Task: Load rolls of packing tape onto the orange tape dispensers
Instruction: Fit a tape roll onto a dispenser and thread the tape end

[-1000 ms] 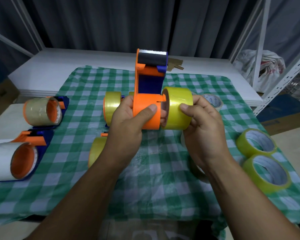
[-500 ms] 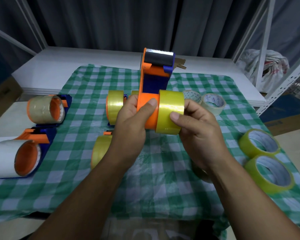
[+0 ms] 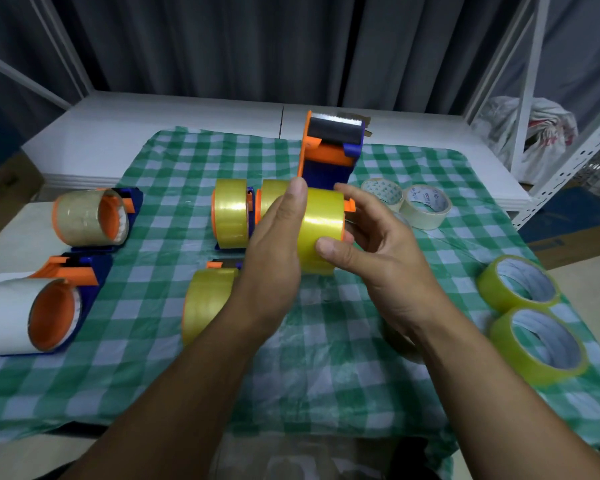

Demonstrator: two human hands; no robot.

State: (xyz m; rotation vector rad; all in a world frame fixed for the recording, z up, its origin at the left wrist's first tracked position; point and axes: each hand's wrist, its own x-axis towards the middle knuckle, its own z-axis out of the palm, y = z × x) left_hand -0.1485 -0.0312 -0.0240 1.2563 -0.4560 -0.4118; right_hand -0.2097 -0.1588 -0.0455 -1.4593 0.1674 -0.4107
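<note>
Roll (image 3: 321,230) sits on the hub (image 3: 350,205) of the dispenser (image 3: 329,154), axis left to right, nearer the right hand (image 3: 385,251), which pinches it; left hand (image 3: 274,251) grips the dispenser.

Six dispensers (image 3: 329,157) — five loose rolls (image 3: 489,289)

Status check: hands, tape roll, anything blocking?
Left hand grips dispenser. Right hand pinches yellow roll, slid onto the hub. Nothing in the way.
</note>
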